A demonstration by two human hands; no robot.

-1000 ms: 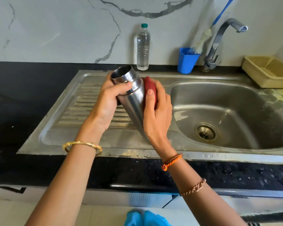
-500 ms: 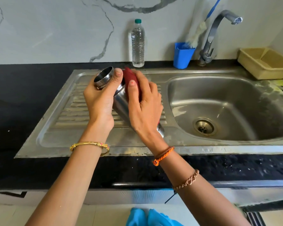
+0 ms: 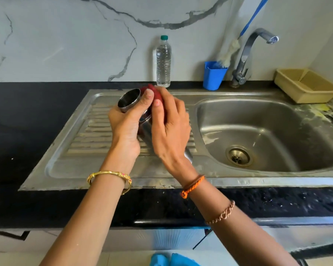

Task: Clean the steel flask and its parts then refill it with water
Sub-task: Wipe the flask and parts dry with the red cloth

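- Head view: the steel flask is held above the draining board of the sink, near its left side; its long axis is tilted, the open mouth up and to the left, the base down towards the basin
- The left hand grips the neck, fingers curled around it; thumb on the rim
- The right hand presses a red scrubber on the shoulder of the flask, fingers together
- I judge the next stroke runs along this axis; the right hand is nearer the base

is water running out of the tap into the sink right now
No, the tap spout shows no stream, and the sink basin below it has no water falling in.
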